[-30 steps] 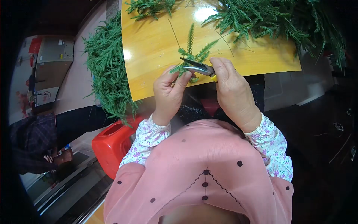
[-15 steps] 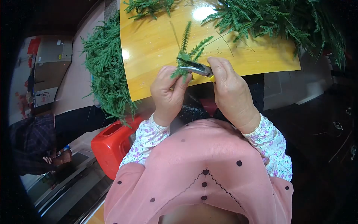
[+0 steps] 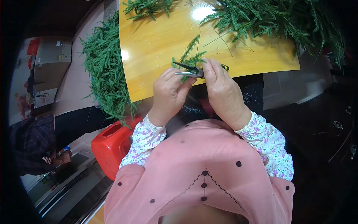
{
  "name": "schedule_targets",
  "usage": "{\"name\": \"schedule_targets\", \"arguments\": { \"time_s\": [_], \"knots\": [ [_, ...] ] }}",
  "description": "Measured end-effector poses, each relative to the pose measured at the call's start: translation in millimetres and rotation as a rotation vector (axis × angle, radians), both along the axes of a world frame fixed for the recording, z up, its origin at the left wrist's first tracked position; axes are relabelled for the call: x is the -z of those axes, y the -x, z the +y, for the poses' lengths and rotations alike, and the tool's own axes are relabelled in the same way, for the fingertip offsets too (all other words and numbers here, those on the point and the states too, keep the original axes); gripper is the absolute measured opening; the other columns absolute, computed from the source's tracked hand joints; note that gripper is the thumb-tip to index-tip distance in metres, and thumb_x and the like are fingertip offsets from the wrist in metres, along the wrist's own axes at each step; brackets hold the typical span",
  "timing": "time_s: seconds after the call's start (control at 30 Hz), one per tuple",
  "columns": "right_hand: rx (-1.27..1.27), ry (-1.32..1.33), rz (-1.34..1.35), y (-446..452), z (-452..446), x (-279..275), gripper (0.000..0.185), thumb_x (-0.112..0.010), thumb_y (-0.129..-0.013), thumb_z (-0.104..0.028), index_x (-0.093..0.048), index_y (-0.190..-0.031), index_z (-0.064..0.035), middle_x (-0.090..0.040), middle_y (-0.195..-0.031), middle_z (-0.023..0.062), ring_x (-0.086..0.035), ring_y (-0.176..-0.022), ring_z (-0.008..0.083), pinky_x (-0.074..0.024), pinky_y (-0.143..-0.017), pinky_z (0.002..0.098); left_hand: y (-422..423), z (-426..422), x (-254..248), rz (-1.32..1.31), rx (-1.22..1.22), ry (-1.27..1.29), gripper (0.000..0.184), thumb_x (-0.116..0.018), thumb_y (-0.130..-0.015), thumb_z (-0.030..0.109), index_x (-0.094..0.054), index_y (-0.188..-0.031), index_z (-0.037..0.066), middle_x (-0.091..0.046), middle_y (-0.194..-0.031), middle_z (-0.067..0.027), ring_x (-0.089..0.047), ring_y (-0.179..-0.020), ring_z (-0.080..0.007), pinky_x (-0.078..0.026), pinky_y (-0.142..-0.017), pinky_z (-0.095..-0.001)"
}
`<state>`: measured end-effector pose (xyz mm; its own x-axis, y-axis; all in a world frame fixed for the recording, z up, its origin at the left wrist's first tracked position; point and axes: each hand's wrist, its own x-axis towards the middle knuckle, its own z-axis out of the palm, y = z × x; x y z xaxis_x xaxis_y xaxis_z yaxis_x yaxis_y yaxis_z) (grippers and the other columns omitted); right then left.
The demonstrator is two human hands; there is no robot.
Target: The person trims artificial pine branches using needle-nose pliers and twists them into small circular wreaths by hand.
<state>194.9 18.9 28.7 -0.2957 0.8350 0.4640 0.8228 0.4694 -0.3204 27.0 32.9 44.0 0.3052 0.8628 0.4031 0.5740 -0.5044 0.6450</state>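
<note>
Over the near edge of the yellow table [image 3: 149, 63], my left hand [image 3: 167, 93] is closed on a small green sprig [image 3: 190, 50] whose fronds point up and away. My right hand [image 3: 223, 91] is wrapped round a pair of pliers [image 3: 194, 71] with yellow and black handles. Their jaws are parted and lie across the base of the sprig, just above my left fingers. The sprig's lower end is hidden by my left hand.
Green branches [image 3: 253, 18] are heaped at the table's far right, with a smaller bunch [image 3: 147, 8] at the far left. Another big pile [image 3: 106, 67] stands left of the table. A red stool [image 3: 112, 145] is beside me. At the left edge is another person [image 3: 33, 138].
My right hand and the pliers have shifted left, and the pliers have turned so a handle shows beyond my fingers. The sprig has tilted and sits lower.
</note>
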Motion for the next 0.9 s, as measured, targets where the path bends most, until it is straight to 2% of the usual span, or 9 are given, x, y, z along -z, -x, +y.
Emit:
{"name": "schedule_targets", "arguments": {
  "time_s": [0.13, 0.23, 0.3, 0.4, 0.5, 0.6, 0.7, 0.8, 0.9],
  "knots": [
    [0.006, -0.039, 0.001, 3, 6, 5, 0.043, -0.057, -0.077, -0.008, -0.05, -0.117, 0.0074, -0.057, -0.105, 0.0156, -0.06, -0.086, 0.0236, -0.0518, -0.071, 0.03, -2, -4, 5, -0.103, -0.024, 0.188, 0.015, -0.068, -0.081, 0.005, -0.07, -0.096, 0.003, -0.068, -0.085, -0.0123, -0.064, -0.075, -0.0279, -0.05, -0.067, -0.0334],
    [-0.003, -0.042, -0.015, 2, 11, 1, 0.04, -0.057, -0.077, -0.01, -0.053, -0.113, 0.0061, -0.057, -0.1, 0.0147, -0.058, -0.091, 0.025, -0.0489, -0.077, 0.032, -3, -6, 10, -0.22, -0.068, 0.315, 0.016, -0.067, -0.083, 0.006, -0.07, -0.099, 0.001, -0.068, -0.087, -0.0122, -0.064, -0.076, -0.0242, -0.05, -0.068, -0.0314],
    [-0.015, -0.05, -0.025, 1, 13, -4, 0.037, -0.057, -0.077, -0.011, -0.054, -0.11, 0.005, -0.058, -0.097, 0.0139, -0.056, -0.092, 0.0257, -0.0467, -0.08, 0.0336, -3, -5, 16, -0.272, -0.07, 0.314, 0.016, -0.066, -0.085, 0.007, -0.07, -0.098, -0.001, -0.068, -0.085, -0.0115, -0.064, -0.074, -0.0209, -0.05, -0.067, -0.0304],
    [-0.003, -0.24, -0.006, 2, 22, 6, 0.035, -0.057, -0.077, -0.011, -0.055, -0.108, 0.0036, -0.057, -0.091, 0.0117, -0.055, -0.09, 0.0252, -0.0455, -0.078, 0.0354, -9, -7, 14, -0.358, -0.098, 0.357, 0.015, -0.066, -0.087, 0.008, -0.069, -0.097, -0.003, -0.067, -0.082, -0.0107, -0.063, -0.072, -0.0177, -0.049, -0.066, -0.0291],
    [-0.034, -0.218, 0.054, 1, 25, 14, 0.032, -0.057, -0.077, -0.012, -0.055, -0.106, 0.0025, -0.058, -0.09, 0.0102, -0.055, -0.087, 0.0245, -0.0447, -0.073, 0.0352, -10, -7, 13, -0.398, -0.111, 0.409, 0.015, -0.065, -0.088, 0.009, -0.069, -0.096, -0.004, -0.066, -0.077, -0.0104, -0.061, -0.07, -0.0159, -0.049, -0.064, -0.0282],
    [-0.079, -0.086, 0.097, -3, 23, 9, 0.035, -0.059, -0.074, -0.003, -0.053, -0.108, 0.0028, -0.058, -0.093, 0.0145, -0.056, -0.089, 0.0302, -0.0468, -0.076, 0.0393, -13, -6, 12, -0.424, -0.117, 0.411, 0.016, -0.065, -0.088, 0.01, -0.069, -0.094, -0.005, -0.066, -0.074, -0.0105, -0.061, -0.068, -0.0152, -0.048, -0.063, -0.0275],
    [-0.103, -0.053, 0.098, -4, 27, 8, 0.029, -0.059, -0.074, -0.003, -0.053, -0.102, 0.0008, -0.057, -0.089, 0.0133, -0.057, -0.086, 0.0297, -0.0472, -0.074, 0.0386, -13, -5, 12, -0.401, -0.137, 0.424, 0.017, -0.065, -0.089, 0.011, -0.07, -0.093, -0.004, -0.065, -0.072, -0.0105, -0.06, -0.066, -0.0148, -0.048, -0.062, -0.0271],
    [-0.068, -0.103, 0.05, -2, 34, 10, 0.015, -0.057, -0.076, -0.009, -0.052, -0.089, -0.0034, -0.053, -0.076, 0.0081, -0.055, -0.077, 0.0244, -0.0447, -0.068, 0.0337, -12, -2, 9, -0.374, -0.166, 0.46, 0.019, -0.064, -0.089, 0.013, -0.071, -0.091, -0.004, -0.066, -0.073, -0.0102, -0.06, -0.065, -0.0139, -0.048, -0.061, -0.0269],
    [-0.048, -0.091, 0.035, -1, 38, 9, 0.012, -0.057, -0.076, -0.009, -0.051, -0.085, -0.0045, -0.053, -0.074, 0.0079, -0.056, -0.075, 0.0244, -0.0453, -0.067, 0.0339, -14, 6, 5, -0.389, -0.161, 0.508, 0.021, -0.063, -0.09, 0.015, -0.071, -0.09, -0.004, -0.067, -0.074, -0.0087, -0.059, -0.063, -0.0123, -0.047, -0.059, -0.0262]
  ]
}}
